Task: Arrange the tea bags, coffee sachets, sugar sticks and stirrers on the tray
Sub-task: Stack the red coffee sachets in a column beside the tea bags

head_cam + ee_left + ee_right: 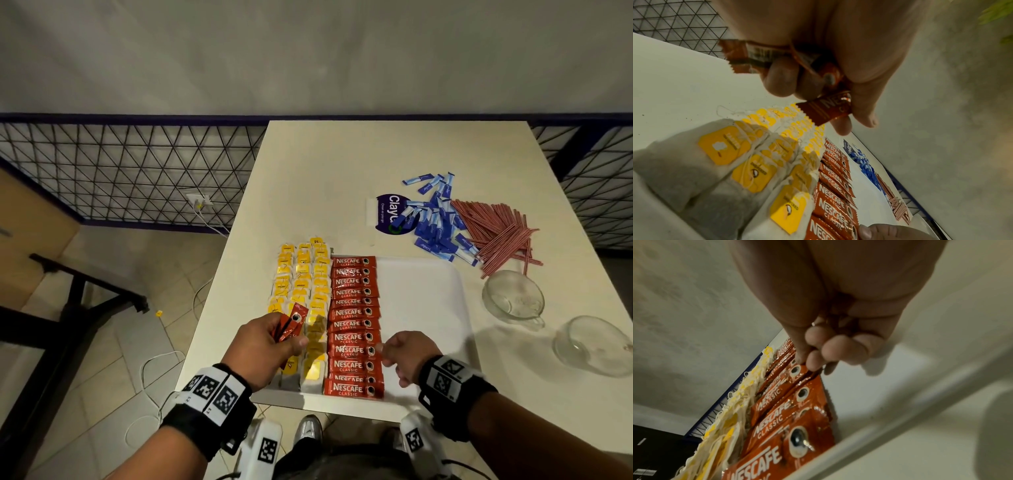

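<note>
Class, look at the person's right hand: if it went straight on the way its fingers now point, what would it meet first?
The right hand points left and down at the row of red Nescafe coffee sachets on the white tray; its fingers seem already touching one sachet's edge, though contact is unclear.

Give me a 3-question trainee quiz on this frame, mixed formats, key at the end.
1. True or false: the blue sugar sticks already lie on the white tray.
2. Multiple choice: the left hand grips A) tea bags, B) spare Nescafe sachets, C) red stirrers.
3. Fill in: the right hand pinches the edge of a sachet in the Nescafe column, which lies directly right of the ____ on the tray.

Key
1. False: they sit in a pile on the table, beside the red stirrers.
2. B
3. Yellow-tagged tea bags
</note>
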Available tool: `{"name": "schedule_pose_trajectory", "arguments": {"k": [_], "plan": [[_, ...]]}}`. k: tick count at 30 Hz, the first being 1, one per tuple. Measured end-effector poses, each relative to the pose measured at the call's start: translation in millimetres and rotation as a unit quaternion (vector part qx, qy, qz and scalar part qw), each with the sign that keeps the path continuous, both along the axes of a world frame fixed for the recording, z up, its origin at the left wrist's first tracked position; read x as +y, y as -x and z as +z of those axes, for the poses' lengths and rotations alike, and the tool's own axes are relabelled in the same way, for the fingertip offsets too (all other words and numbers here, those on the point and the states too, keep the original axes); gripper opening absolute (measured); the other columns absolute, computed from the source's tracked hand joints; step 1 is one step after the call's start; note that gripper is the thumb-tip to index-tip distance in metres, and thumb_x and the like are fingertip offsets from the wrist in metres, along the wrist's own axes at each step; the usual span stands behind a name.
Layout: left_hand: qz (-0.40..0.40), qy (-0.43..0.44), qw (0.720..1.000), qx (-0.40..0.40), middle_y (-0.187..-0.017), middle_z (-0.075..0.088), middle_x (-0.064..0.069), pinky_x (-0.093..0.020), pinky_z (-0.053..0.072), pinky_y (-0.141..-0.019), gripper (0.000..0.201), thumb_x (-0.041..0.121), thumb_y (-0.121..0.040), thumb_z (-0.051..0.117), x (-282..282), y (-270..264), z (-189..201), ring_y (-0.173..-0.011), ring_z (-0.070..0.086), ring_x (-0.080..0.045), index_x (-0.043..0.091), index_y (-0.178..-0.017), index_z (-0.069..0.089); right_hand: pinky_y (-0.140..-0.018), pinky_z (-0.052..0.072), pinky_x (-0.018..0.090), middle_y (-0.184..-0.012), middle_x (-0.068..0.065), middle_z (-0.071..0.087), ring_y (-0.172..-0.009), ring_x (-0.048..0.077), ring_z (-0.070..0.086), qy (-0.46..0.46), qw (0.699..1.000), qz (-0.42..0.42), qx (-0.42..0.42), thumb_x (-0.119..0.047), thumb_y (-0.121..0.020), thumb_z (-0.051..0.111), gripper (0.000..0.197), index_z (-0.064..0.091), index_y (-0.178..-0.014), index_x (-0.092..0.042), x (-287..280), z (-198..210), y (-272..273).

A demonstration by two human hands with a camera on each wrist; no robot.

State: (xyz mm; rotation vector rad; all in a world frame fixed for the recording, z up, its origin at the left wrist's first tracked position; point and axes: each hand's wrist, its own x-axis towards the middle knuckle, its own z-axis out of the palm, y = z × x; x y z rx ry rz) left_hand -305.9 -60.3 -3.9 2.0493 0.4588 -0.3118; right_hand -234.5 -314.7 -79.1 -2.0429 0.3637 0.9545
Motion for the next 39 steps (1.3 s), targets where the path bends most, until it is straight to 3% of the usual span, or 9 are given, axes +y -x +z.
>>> {"name": "schedule_pose_trajectory", "arguments": {"k": [4,7,12,16,18,21,27,31,39], "plan": [[-0.025,-0.014,1.0,0.005,-0.071,0.07,-0.008,-0.02,0.044,-0.047,0.017,0.022,-0.081,0.076,-2,-2,3,-0.05,0.058,-0.009,0.016,-0.075,0.061,-0.066,0.057,0.035,-0.069,-0.002,0.068,-0.047,0.016,0.058,0.045,0.998,0.021,-0.023,-0.054,-0.081,0.065,0.04,0.06,-0.078,-0.015,-1,10,-1],[-0.066,-0.017,0.998,0.018,-0.061,0.067,0.003,-0.02,0.046,-0.047,0.019,0.022,-0.083,0.075,-5,-5,7,-0.048,0.059,-0.005,0.016,-0.075,0.059,-0.067,0.053,0.036,-0.068,-0.004,0.066,-0.055,0.016,0.059,0.085,0.989,0.06,-0.106,-0.071,-0.079,0.053,0.051,0.057,-0.074,-0.021,-1,29,-6],[-0.191,-0.031,0.98,0.032,-0.068,0.066,0.011,-0.02,0.049,-0.06,0.018,0.028,-0.081,0.076,-28,-23,18,-0.054,0.057,0.004,0.031,-0.075,0.06,-0.051,0.044,0.026,-0.07,-0.004,0.068,-0.047,0.009,0.049,-0.179,0.968,0.12,-0.128,-0.045,-0.09,0.058,0.018,0.064,-0.088,-0.028,25,72,-7],[-0.208,-0.016,0.977,0.043,-0.075,0.067,0.013,-0.019,0.05,-0.065,0.018,0.028,-0.079,0.079,-32,-33,24,-0.065,0.062,0.001,0.034,-0.077,0.062,-0.048,0.043,0.027,-0.068,0.0,0.069,-0.045,0.013,0.046,-0.227,0.962,0.067,-0.134,-0.022,-0.092,0.061,0.008,0.064,-0.089,-0.015,26,76,-10],[-0.165,0.017,0.985,0.041,-0.075,0.068,0.007,-0.018,0.047,-0.052,0.009,0.022,-0.084,0.074,-24,-31,27,-0.059,0.06,-0.005,0.023,-0.082,0.066,-0.046,0.041,0.025,-0.07,0.003,0.069,-0.044,0.013,0.045,-0.246,0.962,0.01,-0.118,-0.017,-0.093,0.06,0.009,0.063,-0.09,-0.009,19,76,-10],[-0.073,0.087,0.993,0.045,-0.072,0.07,-0.002,-0.018,0.032,-0.036,0.01,0.016,-0.089,0.067,-21,-24,26,-0.04,0.043,-0.009,0.006,-0.089,0.066,-0.045,0.042,0.024,-0.071,0.004,0.071,-0.044,0.012,0.045,-0.251,0.962,0.008,-0.105,-0.014,-0.093,0.059,0.009,0.06,-0.087,-0.008,11,74,-8],[0.012,0.152,0.986,0.06,-0.06,0.066,0.002,-0.017,0.031,-0.037,0.016,0.014,-0.091,0.065,-33,-20,19,-0.034,0.04,-0.007,0.007,-0.077,0.063,-0.043,0.041,0.024,-0.071,0.005,0.069,-0.044,0.013,0.045,-0.245,0.966,-0.027,-0.08,-0.013,-0.094,0.056,0.01,0.06,-0.088,-0.006,4,67,-2],[-0.019,0.044,0.996,0.074,-0.063,0.067,0.001,-0.014,0.034,-0.037,0.019,0.021,-0.088,0.069,-38,-19,8,-0.037,0.047,-0.002,0.003,-0.083,0.069,-0.039,0.038,0.021,-0.072,0.004,0.067,-0.043,0.013,0.044,-0.197,0.979,-0.021,-0.044,-0.015,-0.093,0.06,0.011,0.063,-0.09,-0.005,-6,56,2],[-0.068,-0.09,0.986,0.125,-0.07,0.071,-0.002,-0.017,0.038,-0.04,0.019,0.02,-0.085,0.063,-34,-20,-9,-0.044,0.052,-0.011,0.014,-0.069,0.071,-0.043,0.037,0.022,-0.074,0.006,0.068,-0.045,0.013,0.044,-0.113,0.993,-0.022,0.027,-0.014,-0.091,0.06,0.009,0.065,-0.091,-0.007,-17,22,15]]}}
